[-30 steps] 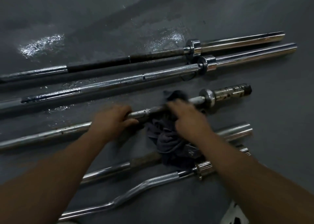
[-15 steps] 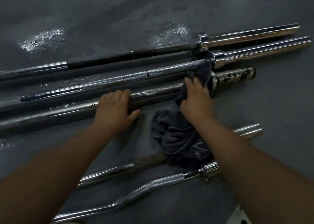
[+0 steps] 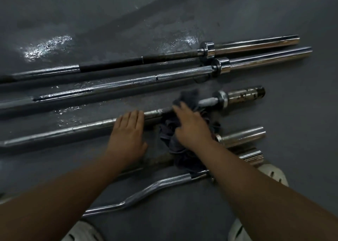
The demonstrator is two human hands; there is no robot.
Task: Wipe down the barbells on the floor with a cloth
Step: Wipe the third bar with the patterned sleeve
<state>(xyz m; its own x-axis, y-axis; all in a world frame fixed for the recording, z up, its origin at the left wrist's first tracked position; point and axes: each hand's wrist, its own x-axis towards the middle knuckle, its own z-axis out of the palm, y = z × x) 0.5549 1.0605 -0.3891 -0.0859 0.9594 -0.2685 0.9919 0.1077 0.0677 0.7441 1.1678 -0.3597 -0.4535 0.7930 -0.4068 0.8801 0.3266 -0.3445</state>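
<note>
Several barbells lie side by side on the dark floor. The third barbell (image 3: 73, 131) has a rusty short sleeve (image 3: 243, 96) at its right end. My left hand (image 3: 128, 131) rests flat on its shaft, fingers straight. Just to the right, my right hand (image 3: 192, 125) presses a crumpled dark cloth (image 3: 182, 149) onto the same shaft, a little left of the collar. The cloth bunches beyond my fingers and drapes down toward me over a fourth bar (image 3: 241, 136). A curl bar (image 3: 155, 184) lies nearest me.
Farther away lie a black-shafted barbell (image 3: 164, 58) and a chrome barbell (image 3: 128, 83), close together. Wet patches (image 3: 47, 47) shine on the floor behind them. Pale perforated shoes (image 3: 272, 173) show at the lower right and along the bottom edge.
The third barbell, which lay against the chrome one half a second ago, now sits apart from it, nearer me. My right hand has slid left from the collar with the cloth.
</note>
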